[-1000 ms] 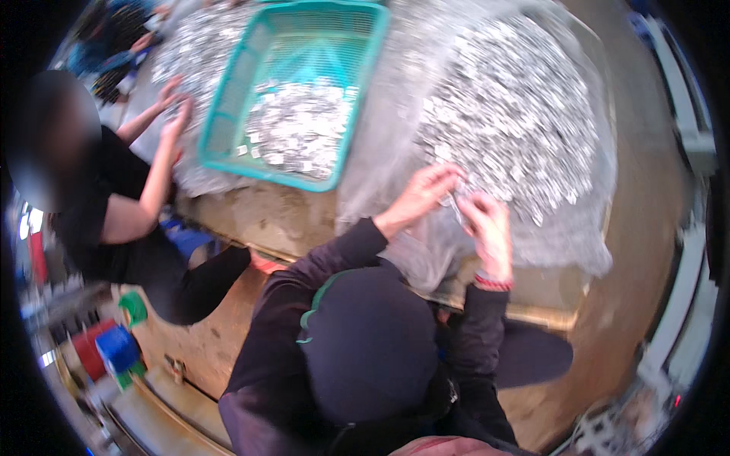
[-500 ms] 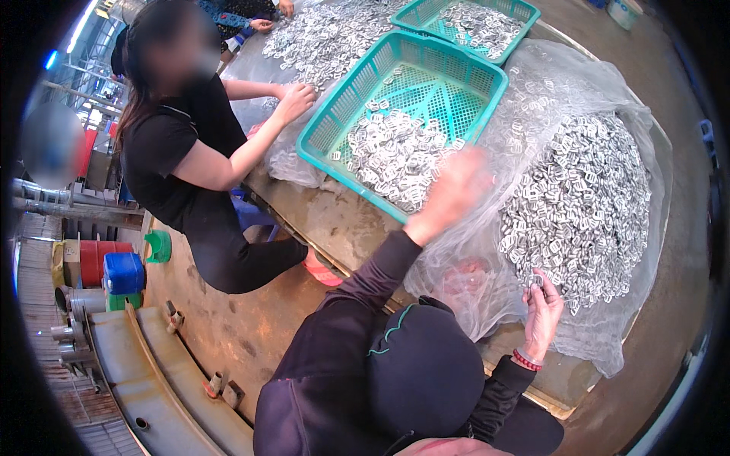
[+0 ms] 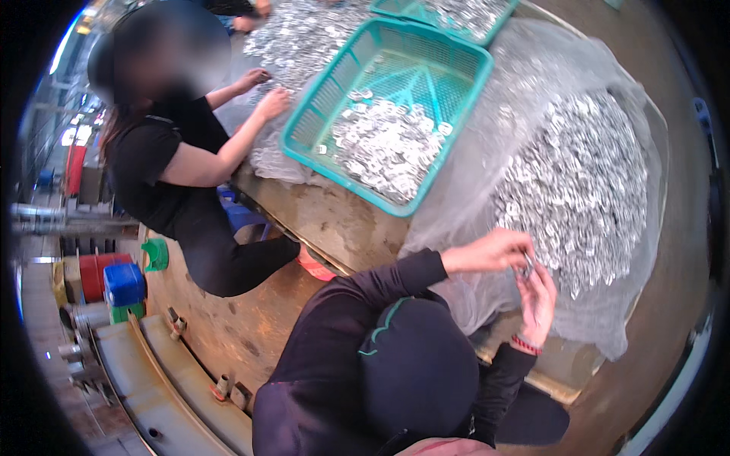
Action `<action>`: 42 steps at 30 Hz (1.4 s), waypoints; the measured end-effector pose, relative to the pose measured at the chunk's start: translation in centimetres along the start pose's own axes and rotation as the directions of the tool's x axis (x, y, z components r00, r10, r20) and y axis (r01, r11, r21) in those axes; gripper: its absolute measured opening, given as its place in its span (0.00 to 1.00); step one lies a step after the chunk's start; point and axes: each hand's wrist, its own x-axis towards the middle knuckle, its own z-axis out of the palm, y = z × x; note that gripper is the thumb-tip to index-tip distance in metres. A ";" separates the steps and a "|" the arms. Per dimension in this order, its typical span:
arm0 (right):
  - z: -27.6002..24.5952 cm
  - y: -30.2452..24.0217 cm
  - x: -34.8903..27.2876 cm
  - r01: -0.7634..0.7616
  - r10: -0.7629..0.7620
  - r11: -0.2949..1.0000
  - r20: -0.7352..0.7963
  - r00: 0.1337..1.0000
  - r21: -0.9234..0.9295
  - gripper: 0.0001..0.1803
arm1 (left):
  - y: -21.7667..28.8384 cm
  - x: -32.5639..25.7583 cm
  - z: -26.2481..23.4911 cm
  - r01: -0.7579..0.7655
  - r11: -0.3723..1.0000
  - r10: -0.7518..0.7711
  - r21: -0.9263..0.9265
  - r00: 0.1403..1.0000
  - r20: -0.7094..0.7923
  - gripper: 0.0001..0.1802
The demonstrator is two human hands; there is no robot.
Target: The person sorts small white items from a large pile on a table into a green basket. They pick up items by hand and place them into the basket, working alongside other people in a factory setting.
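My left hand [image 3: 494,251] and my right hand [image 3: 538,300] meet at the near edge of a pile of small silver metal slide buckles [image 3: 582,197]. Between their pinched fingertips is a small metal buckle [image 3: 527,266], partly covered by the fingers and slightly blurred. A red beaded bracelet [image 3: 526,345] circles my right wrist. Under the pile and my hands spreads a translucent plastic sheet [image 3: 464,201]. Left of the pile, a green plastic basket [image 3: 357,186] holds more buckles, heaped toward its near side.
A person in black [image 3: 152,152] sits at the left, hands near another buckle heap [image 3: 304,38]. A second green basket [image 3: 498,26] adjoins the first at the back. A dark rounded form with green piping [image 3: 418,372] fills the lower middle. Blue and red containers [image 3: 122,280] stand far left.
My left hand has come from the near right side of the green basket to my right hand, and their fingertips now meet. The seated person's hands have moved apart. The view has shifted slightly.
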 end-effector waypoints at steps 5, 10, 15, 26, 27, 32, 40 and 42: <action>0.5 1.0 0.0 -0.075 0.070 0.995 0.087 0.994 0.063 0.13 | -2.0 -0.1 -0.4 0.260 0.935 -0.225 -0.239 0.961 0.162 0.09; 0.1 1.1 -0.3 -0.026 0.019 0.996 0.081 0.997 0.088 0.12 | -0.4 0.0 -1.0 -0.181 0.831 0.115 0.525 0.981 0.156 0.13; 0.2 1.1 0.0 0.025 -0.025 1.000 0.033 0.999 -0.016 0.15 | 1.2 0.4 -0.8 -0.154 0.839 0.108 0.522 0.987 0.118 0.10; 1.3 1.5 -0.5 0.114 -0.114 0.992 -0.004 0.993 0.055 0.06 | 0.0 -0.6 -0.5 0.165 0.974 -0.153 -0.155 0.985 0.083 0.07; 1.2 1.4 -0.5 0.120 -0.119 0.992 -0.011 0.993 0.037 0.06 | 0.0 -0.7 -0.6 0.087 0.986 -0.072 -0.140 0.992 0.108 0.07; 1.2 -0.8 -0.6 0.172 -0.189 0.981 -0.224 0.956 -0.095 0.06 | 0.4 -0.3 -2.9 0.039 0.871 -0.040 -0.490 0.999 0.007 0.09; 5.6 -1.7 0.4 0.610 -0.543 0.283 0.401 0.738 -0.740 0.13 | -2.6 -0.6 -0.2 0.451 0.128 -0.506 -0.884 0.796 0.333 0.26; 5.3 -2.0 -0.2 0.609 -0.610 0.186 0.396 0.687 -0.771 0.16 | -2.5 -0.5 -1.1 0.427 -0.060 -0.574 -0.902 0.725 0.381 0.22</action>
